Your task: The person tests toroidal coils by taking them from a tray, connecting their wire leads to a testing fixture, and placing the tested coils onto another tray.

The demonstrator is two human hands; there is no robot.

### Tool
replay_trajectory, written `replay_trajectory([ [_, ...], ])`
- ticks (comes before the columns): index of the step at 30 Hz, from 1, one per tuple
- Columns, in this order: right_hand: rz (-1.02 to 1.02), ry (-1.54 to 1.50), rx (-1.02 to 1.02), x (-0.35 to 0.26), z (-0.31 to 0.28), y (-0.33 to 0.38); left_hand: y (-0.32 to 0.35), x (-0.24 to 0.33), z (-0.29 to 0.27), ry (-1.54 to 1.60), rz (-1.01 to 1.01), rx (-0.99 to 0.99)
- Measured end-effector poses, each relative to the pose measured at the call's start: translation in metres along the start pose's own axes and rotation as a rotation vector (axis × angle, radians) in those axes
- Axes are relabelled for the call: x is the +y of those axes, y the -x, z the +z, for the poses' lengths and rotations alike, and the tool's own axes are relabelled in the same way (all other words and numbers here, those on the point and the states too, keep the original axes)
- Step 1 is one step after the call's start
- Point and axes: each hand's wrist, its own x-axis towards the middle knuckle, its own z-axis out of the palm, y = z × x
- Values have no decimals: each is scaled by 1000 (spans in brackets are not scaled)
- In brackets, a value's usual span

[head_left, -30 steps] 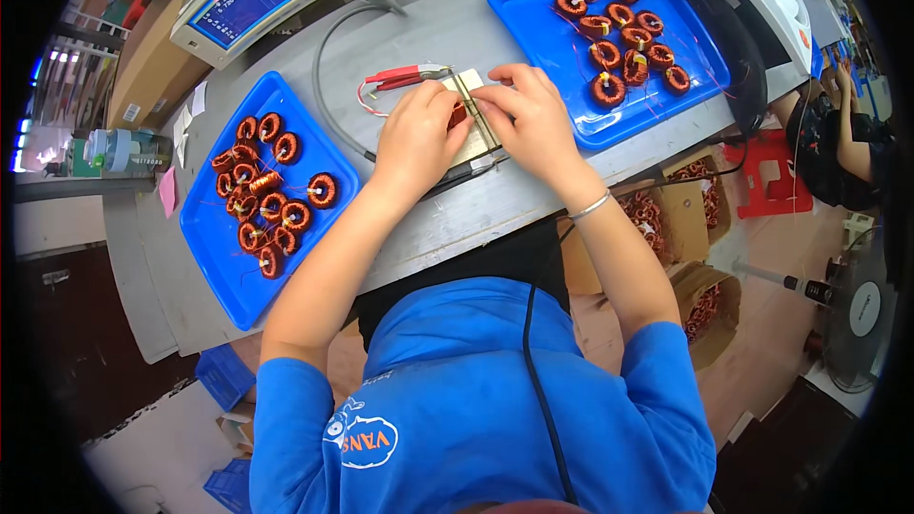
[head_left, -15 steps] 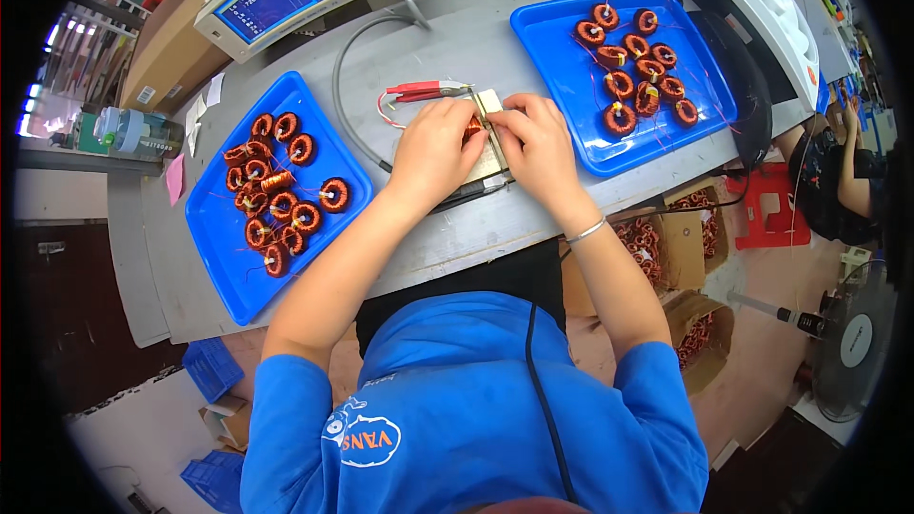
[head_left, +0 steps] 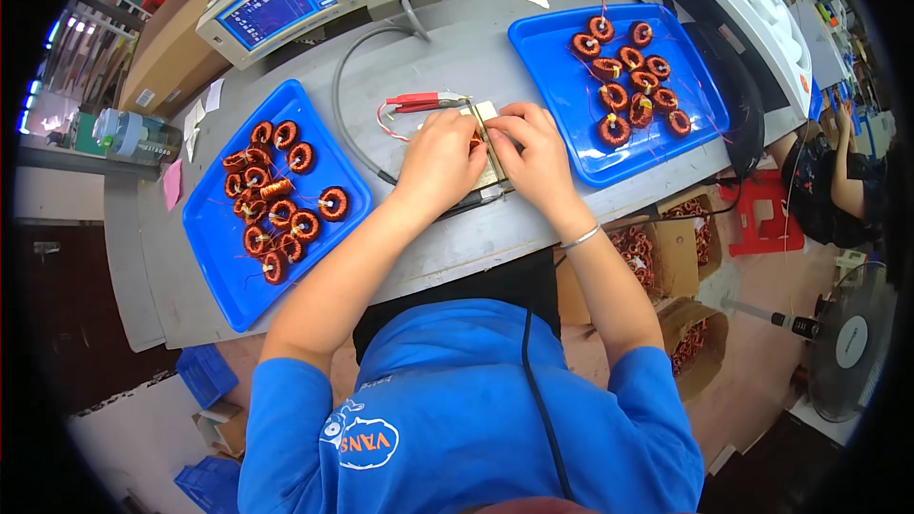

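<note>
Both of my hands are close together at a small pale test fixture [head_left: 491, 171] on the grey bench. My left hand [head_left: 440, 160] is closed around a copper-wound coil [head_left: 475, 138], and only a sliver of it shows between the fingers. Thumb and fingers of my right hand [head_left: 529, 148] are pinched at the fixture's right side; whatever they grip is too small or hidden to make out. A red clip [head_left: 416, 102] on a red-and-white lead lies just beyond my left hand, its tip at the fixture.
Blue trays with several ring coils stand on the left [head_left: 214, 271] and right [head_left: 595, 167]. At the back is a bench meter [head_left: 276, 14] with a lit screen; its grey cable [head_left: 339, 86] curves to the fixture. Boxes of coils [head_left: 687, 347], a red stool [head_left: 762, 219] and a fan [head_left: 847, 343] are at right.
The whole view has shifted slightly. Both hands stay at the fixture with only small finger movements. The display on the meter's screen has changed.
</note>
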Motion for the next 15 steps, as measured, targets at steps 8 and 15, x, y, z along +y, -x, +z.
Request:
replay_trajectory([
  [8,123,-46,19,9,11,2,5,2,13,23,-40,86],
  [15,145,-16,-22,8,10,-1,7,8,13,-20,-107,80],
])
